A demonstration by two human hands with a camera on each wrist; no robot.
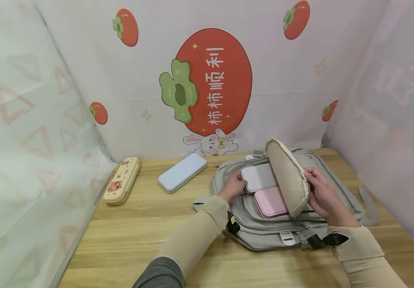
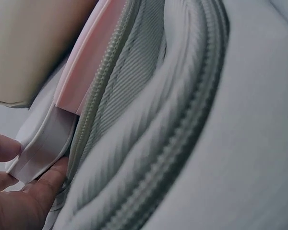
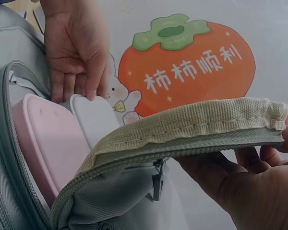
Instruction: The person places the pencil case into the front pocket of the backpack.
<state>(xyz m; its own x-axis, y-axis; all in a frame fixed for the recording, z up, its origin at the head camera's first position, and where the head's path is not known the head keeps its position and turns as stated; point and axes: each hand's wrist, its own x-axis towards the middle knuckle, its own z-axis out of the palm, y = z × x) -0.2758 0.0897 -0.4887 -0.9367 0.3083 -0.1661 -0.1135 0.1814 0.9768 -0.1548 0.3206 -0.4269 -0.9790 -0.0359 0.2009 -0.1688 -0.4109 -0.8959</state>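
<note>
Though in bag [image 1: 264,234], case [image 1: 259,178] in grip [image 1: 234,185]

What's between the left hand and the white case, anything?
Nothing visible: the left hand grips one end of the white case. The raised flap in the right hand hides the other end in the head view.

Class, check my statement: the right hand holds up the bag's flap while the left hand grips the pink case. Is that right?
Not quite: the left hand grips the white case, not the pink case beside it, as the head view shows. The right hand does hold up the flap.
</note>
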